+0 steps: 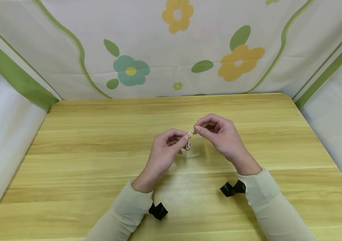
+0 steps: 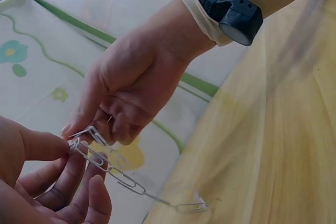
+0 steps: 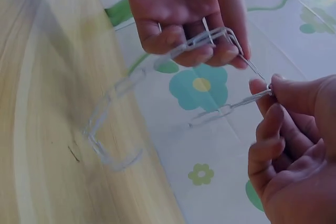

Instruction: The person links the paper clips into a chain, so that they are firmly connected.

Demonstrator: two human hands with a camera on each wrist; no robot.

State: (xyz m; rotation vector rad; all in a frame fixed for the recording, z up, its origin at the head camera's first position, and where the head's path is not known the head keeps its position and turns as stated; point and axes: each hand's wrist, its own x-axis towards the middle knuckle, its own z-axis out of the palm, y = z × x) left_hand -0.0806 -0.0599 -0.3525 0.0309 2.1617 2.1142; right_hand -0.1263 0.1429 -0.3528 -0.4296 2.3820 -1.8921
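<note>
A chain of linked silver paper clips (image 2: 131, 183) is strung between the two hands over the table. The left hand (image 1: 164, 152) pinches a clip between thumb and fingers, and part of the chain (image 1: 188, 145) hangs below it. Close on its right, the right hand (image 1: 222, 138) pinches a paper clip with thumb and forefinger. In the right wrist view, a short length of clips (image 3: 231, 107) trails from the right fingertips, while a longer length (image 3: 121, 85) drapes across the left fingers. The exact joint between the clips is hidden by the fingertips.
Below the hands lies a wood-grain table (image 1: 77, 150). A white curtain (image 1: 174, 47) with flowers and green lines stands behind its far edge. Each sleeve cuff carries a black wrist camera, one on the left (image 1: 158, 211) and one on the right (image 1: 228, 189).
</note>
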